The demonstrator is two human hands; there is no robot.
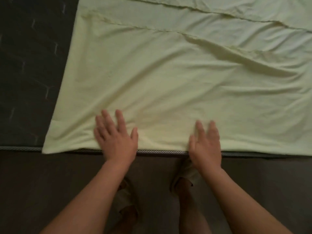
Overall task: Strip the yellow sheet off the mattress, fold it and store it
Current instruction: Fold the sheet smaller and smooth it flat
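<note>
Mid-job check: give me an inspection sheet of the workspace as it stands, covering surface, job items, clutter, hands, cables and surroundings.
Surface: dark mattress, bare at the left, with corded piping along its near edge.
Job's things: yellow sheet spread flat on the mattress, long creases across its far part, near edge lying along the piping.
Clutter: nothing seen.
Grippers: left hand and right hand both lie flat on the sheet by its near edge, fingers straight, gripping nothing.
Cables: nothing seen.
Surroundings: dark floor; the person's sandalled feet stand close to the mattress.
</note>
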